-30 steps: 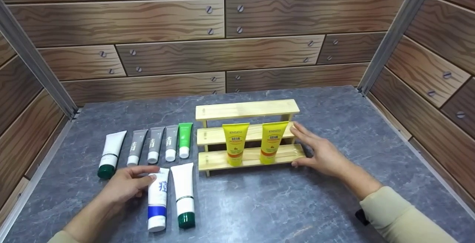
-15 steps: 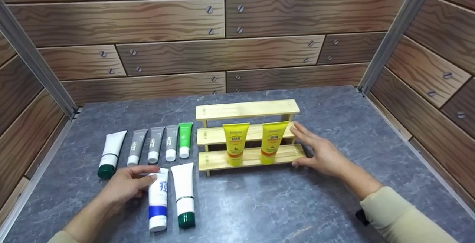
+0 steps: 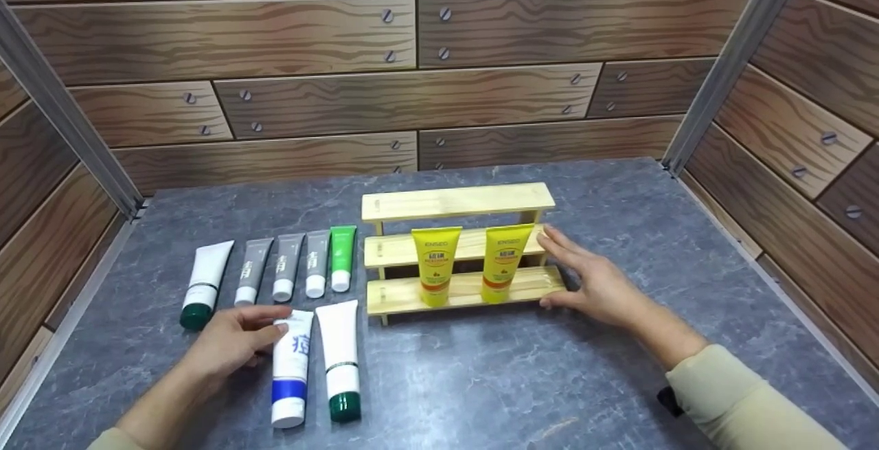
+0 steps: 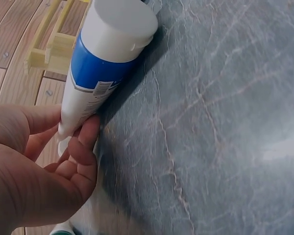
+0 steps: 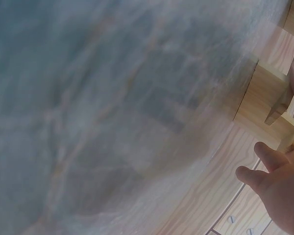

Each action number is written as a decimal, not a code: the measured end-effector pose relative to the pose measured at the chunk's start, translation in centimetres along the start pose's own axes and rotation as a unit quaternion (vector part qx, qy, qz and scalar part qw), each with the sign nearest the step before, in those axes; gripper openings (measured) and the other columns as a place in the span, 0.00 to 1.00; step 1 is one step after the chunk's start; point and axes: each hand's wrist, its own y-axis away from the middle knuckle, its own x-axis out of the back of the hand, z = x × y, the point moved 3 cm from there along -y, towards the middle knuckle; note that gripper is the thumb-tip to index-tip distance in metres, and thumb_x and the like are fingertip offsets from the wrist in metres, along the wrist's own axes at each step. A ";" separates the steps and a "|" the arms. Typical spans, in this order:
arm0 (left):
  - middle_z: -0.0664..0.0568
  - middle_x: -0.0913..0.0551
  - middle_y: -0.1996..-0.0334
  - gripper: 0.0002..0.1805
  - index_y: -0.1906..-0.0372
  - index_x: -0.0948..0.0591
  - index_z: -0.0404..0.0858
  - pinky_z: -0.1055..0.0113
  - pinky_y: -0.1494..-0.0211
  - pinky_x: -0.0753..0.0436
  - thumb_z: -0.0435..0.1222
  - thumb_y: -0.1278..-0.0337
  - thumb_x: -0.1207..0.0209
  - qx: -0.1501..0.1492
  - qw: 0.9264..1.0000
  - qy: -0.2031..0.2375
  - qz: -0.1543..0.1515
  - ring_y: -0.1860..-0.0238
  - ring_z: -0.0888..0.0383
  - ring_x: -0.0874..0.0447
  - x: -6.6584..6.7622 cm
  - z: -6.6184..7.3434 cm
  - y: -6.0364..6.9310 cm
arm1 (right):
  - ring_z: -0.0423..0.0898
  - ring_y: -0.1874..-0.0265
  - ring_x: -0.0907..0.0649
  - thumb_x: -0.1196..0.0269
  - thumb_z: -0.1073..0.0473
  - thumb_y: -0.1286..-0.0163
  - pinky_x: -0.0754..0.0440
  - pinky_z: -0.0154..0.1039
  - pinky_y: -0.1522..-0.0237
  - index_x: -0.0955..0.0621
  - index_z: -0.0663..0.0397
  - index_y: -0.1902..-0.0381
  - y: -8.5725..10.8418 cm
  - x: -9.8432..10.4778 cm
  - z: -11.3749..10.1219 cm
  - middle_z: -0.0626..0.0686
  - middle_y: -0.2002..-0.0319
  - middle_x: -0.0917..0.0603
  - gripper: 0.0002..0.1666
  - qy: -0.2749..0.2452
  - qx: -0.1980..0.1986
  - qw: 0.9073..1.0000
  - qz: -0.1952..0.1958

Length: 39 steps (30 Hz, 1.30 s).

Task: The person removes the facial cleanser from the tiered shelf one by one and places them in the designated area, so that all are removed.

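Note:
In the head view, my left hand [image 3: 230, 340] pinches the flat end of a white tube with a blue band [image 3: 289, 367]. Its white cap points toward the near side; the left wrist view shows the pinch between thumb and fingers. My right hand [image 3: 597, 282] rests at the right end of a three-tier wooden rack [image 3: 457, 201], thumb at the bottom shelf, fingers extended toward the middle one. Its other fingers are spread in the right wrist view. Two yellow tubes [image 3: 437, 264] stand on the bottom shelf, caps down.
Right of the held tube lies a white tube with a green cap [image 3: 340, 350]; a similar green-capped tube [image 3: 206, 285] is at far left. Between them, farther back, lie three grey tubes [image 3: 287, 268] and a green tube [image 3: 343, 257]. Wood-patterned walls [image 3: 439, 65] surround the tabletop.
In the left hand's pinch, the blue-banded tube's capped end shifts slightly right, then back left. The right hand, the rack and the other tubes stay in place.

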 end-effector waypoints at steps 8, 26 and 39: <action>0.43 0.11 0.50 0.21 0.36 0.16 0.33 0.64 0.70 0.21 0.33 0.30 0.34 0.026 1.000 -0.013 0.009 0.66 0.55 0.14 0.5 -0.5 -0.1 | 0.65 0.23 0.34 0.21 0.42 0.40 0.37 0.67 0.26 0.37 0.46 0.16 0.0 0.0 0.0 0.51 0.15 0.46 0.60 0.001 0.002 1.000 0.003; 0.38 0.10 0.50 0.24 0.36 0.19 0.26 0.68 0.76 0.22 0.34 0.31 0.33 -0.021 1.000 -0.006 -0.007 0.66 0.54 0.10 1.7 -0.6 0.4 | 0.66 0.24 0.33 0.19 0.45 0.41 0.35 0.67 0.27 0.38 0.46 0.16 0.0 0.0 -0.1 0.55 0.15 0.45 0.62 0.001 0.010 1.000 0.006; 0.40 0.10 0.51 0.22 0.39 0.17 0.25 0.67 0.62 0.15 0.33 0.32 0.31 -0.084 0.995 -0.041 0.026 0.63 0.56 0.13 2.6 2.5 1.7 | 0.66 0.23 0.34 0.21 0.43 0.40 0.37 0.66 0.26 0.39 0.43 0.15 0.0 0.0 -0.1 0.50 0.15 0.48 0.61 -0.005 -0.004 1.000 -0.002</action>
